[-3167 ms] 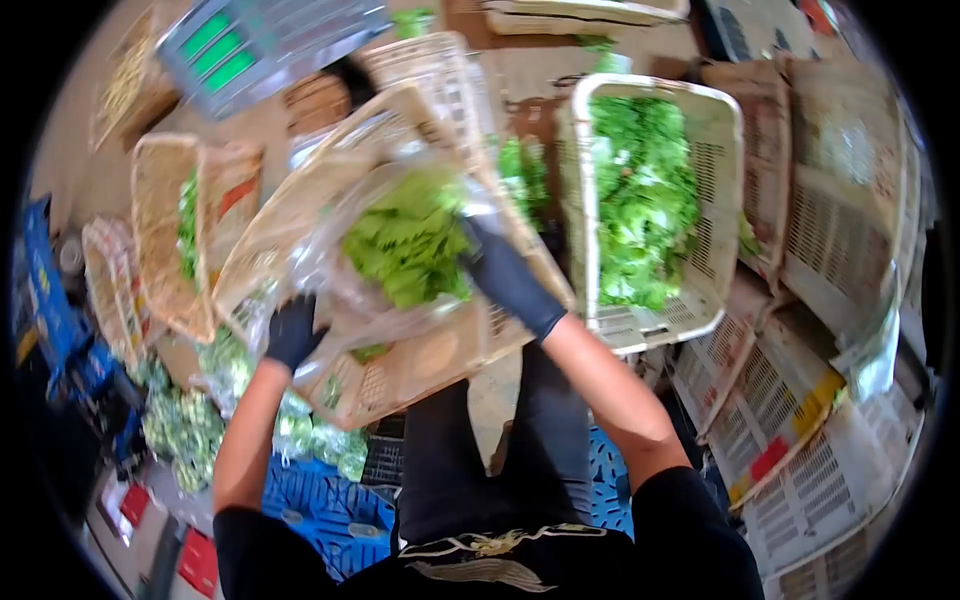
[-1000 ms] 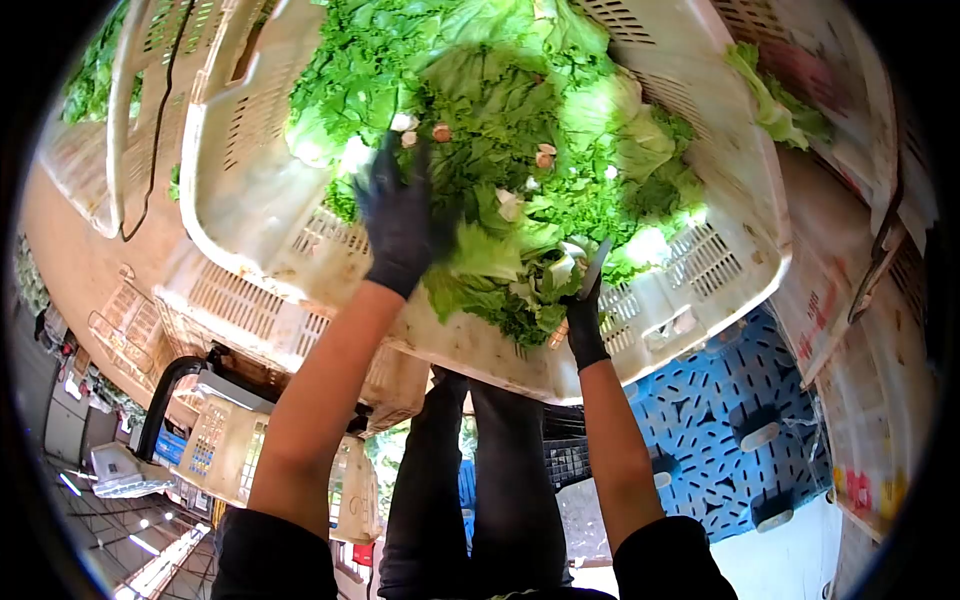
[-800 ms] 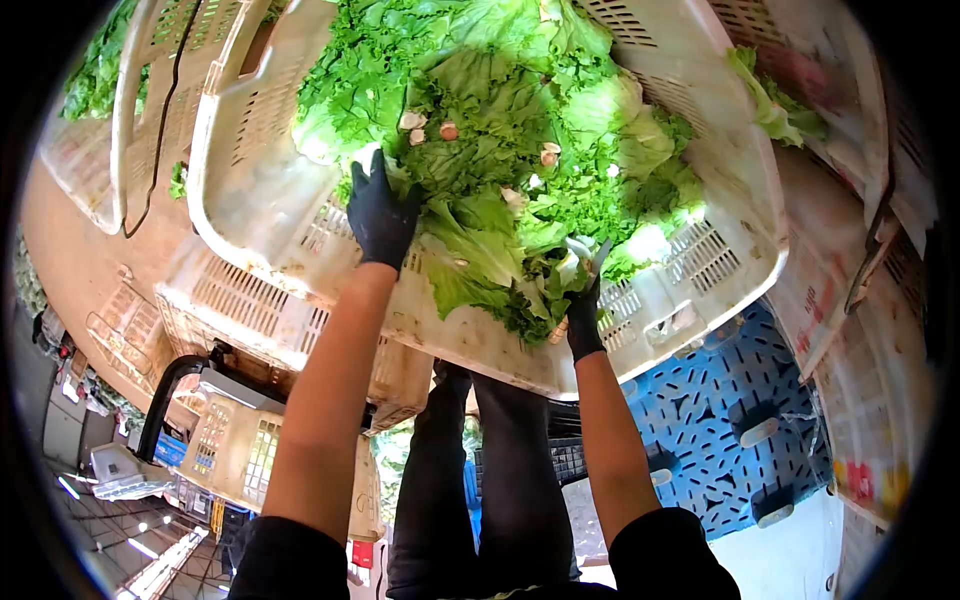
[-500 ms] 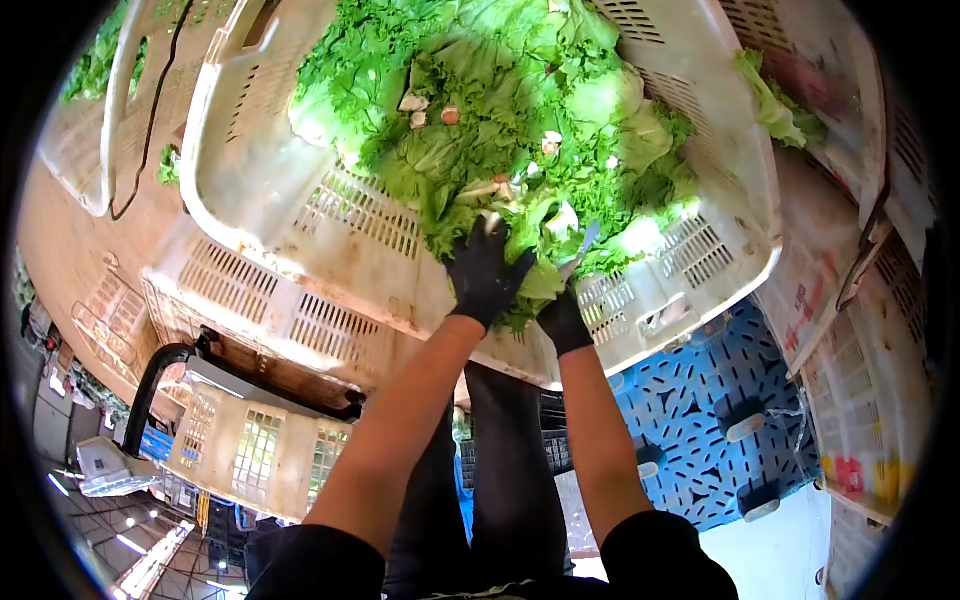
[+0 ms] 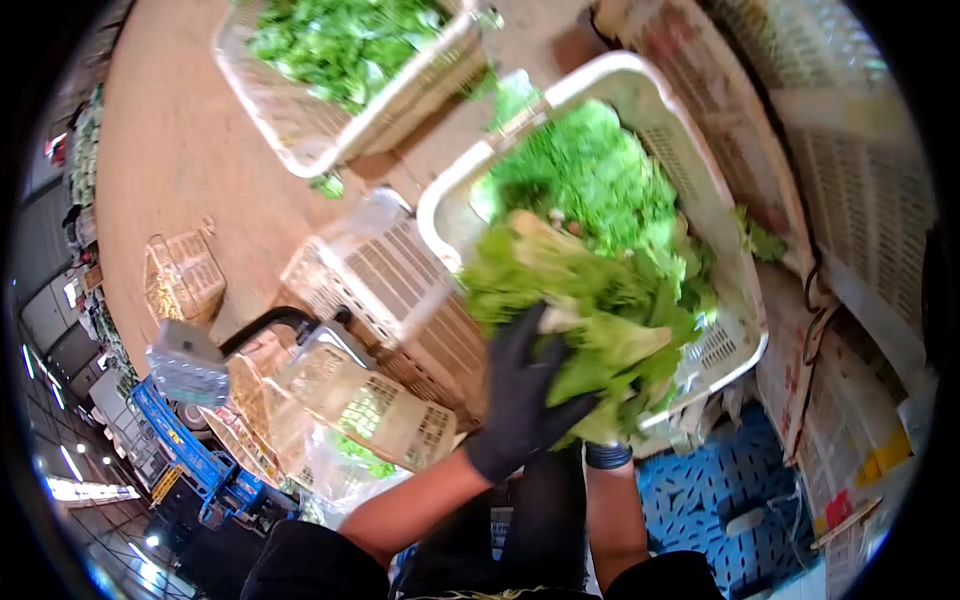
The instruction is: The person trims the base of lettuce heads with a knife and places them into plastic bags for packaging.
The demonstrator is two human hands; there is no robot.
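A large bunch of leafy lettuce point(image 5: 600, 340) is raised above the near side of a white plastic crate point(image 5: 745, 335). My left hand point(image 5: 530, 390), in a black glove, supports the bunch from its left side, thumb and fingers spread against the leaves. Of my right hand point(image 5: 608, 456) only the cuff of the glove shows below the bunch; its fingers are hidden under the leaves. More green lettuce point(image 5: 600, 170) lies inside the crate behind the bunch.
Another crate point(image 5: 300, 160) of lettuce stands at the upper left. Stacked crates point(image 5: 850, 370) line the right side. A blue slatted pallet point(image 5: 700, 490) lies at the lower right. Left of my hands are a scale-like device point(image 5: 188, 365) and more baskets point(image 5: 185, 275).
The view has swung round, bringing the other lettuce crate further into sight. The large bunch is now up off the pile against my left hand, and my right hand's fingers have become hidden.
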